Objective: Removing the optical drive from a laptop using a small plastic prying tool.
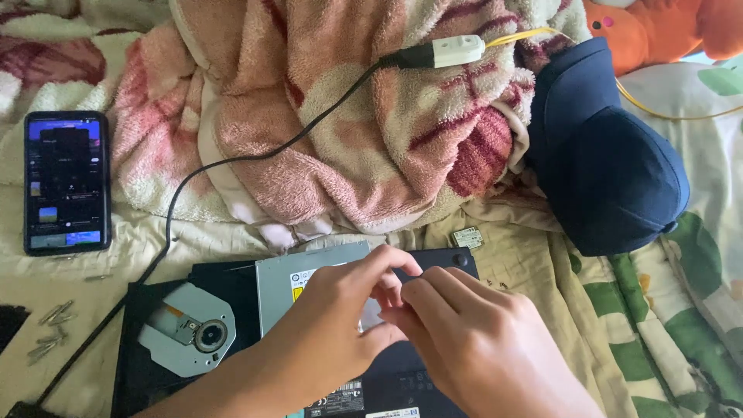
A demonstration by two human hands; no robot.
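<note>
Grey optical drive (309, 282) lies under both curled hands, left hand (333, 333) and right hand (472, 344), fingertips pinched together, contents hidden.

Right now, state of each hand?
Left hand: fingers curled, pinching at something over the optical drive; what it holds cannot be told.
Right hand: fingertips pinched against the left's; contents hidden.

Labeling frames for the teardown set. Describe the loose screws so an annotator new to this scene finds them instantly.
Start at the phone lying screen-up on the left of the bed. Below it, left of the black cable and the open optical drive, lie the screws. They are a small cluster of silvery metal bits on the cream sheet.
</note>
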